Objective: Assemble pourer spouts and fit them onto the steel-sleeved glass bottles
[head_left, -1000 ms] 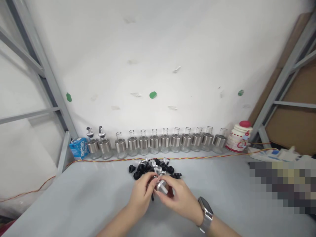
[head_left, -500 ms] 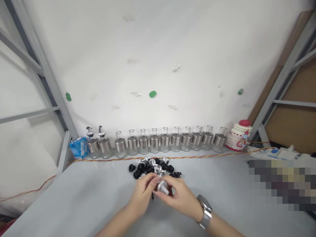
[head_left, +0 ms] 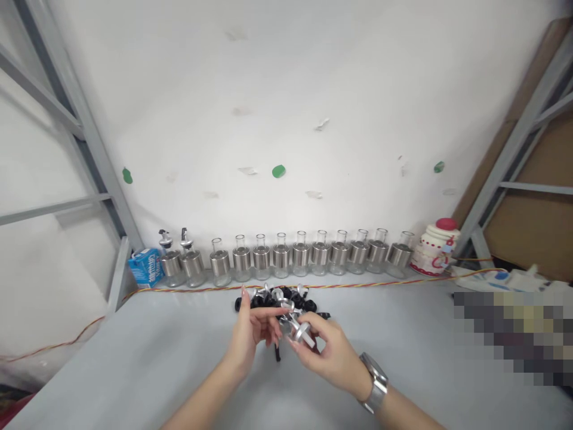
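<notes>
My right hand [head_left: 332, 351] pinches a silver bottle pourer [head_left: 302, 332] with a pale stem by its round collar, tilted over the table. My left hand [head_left: 250, 334] is just to its left, thumb raised and index finger stretched toward the pourer's far end; the other fingers are loosely bent with nothing in them. Whether the index fingertip touches the pourer, I cannot tell. Just beyond both hands lies a pile of black stoppers and silver pourer parts [head_left: 286, 294], partly hidden by my fingers. A thin black piece [head_left: 277, 352] shows on the table between my hands.
Several glass bottles with steel sleeves [head_left: 281, 257] stand open along the wall. Two bottles with pourers fitted [head_left: 192, 261] are at the left, beside a blue carton [head_left: 147, 269]. A red-lidded white jar [head_left: 435, 248] stands at the right. A twisted cable [head_left: 380, 283] crosses in front.
My left hand has let go of the pourer and moved slightly left, its fingers opening. My right hand still holds the pourer, now more exposed.
</notes>
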A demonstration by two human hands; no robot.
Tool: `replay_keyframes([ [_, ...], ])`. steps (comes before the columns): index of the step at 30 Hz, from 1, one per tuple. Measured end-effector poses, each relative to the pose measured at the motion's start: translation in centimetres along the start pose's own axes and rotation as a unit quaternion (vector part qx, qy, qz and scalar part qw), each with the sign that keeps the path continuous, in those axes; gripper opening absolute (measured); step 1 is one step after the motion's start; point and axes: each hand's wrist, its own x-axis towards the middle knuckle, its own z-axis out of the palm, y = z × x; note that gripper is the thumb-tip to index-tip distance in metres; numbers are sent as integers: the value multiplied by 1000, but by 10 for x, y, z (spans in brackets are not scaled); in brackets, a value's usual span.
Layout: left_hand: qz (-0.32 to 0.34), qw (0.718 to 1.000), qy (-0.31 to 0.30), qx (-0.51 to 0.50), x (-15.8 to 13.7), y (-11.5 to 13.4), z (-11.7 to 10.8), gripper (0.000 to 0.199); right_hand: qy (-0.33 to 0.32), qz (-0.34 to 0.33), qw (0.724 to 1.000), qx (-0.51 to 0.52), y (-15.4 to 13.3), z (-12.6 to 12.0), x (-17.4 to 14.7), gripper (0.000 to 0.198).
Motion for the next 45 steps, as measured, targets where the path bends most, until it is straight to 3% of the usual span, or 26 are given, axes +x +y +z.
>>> replay_keyframes([
  [2,25,998,6,63,-2,-1,1,85,-10,0,1000,-25,2,1,0,16],
  [4,109,974,8,196,-6,-3,2,74,-21,4,998,-53,5,2,1,18],
  [7,244,868,-19,433,-14,-5,4,58,-34,0,997,-75,8,3,1,21],
  [9,265,817,-29,511,-17,-6,5,50,-41,-9,996,-77,9,3,1,21],
  [11,264,806,-23,530,-18,-7,6,42,-45,-12,996,-75,9,4,2,21],
  [16,258,821,-12,509,-17,-9,6,29,-58,-14,996,-72,8,4,3,17],
  [20,282,801,-2,527,-14,-10,4,29,-64,-23,995,-76,6,2,2,11],
  [24,302,761,9,575,-11,-14,2,25,-70,-17,993,-95,6,3,3,12],
  [31,380,647,80,655,-6,-29,7,23,-22,75,980,-182,7,19,6,14],
  [35,416,627,86,654,-4,-29,10,23,6,103,972,-212,6,24,7,13],
  [39,386,618,98,678,0,-25,11,26,4,116,961,-252,7,25,7,10],
  [42,354,584,91,725,1,-24,13,32,-2,113,951,-287,6,23,8,10],
  [45,363,551,90,746,0,-25,16,33,2,92,944,-316,0,19,10,13],
])
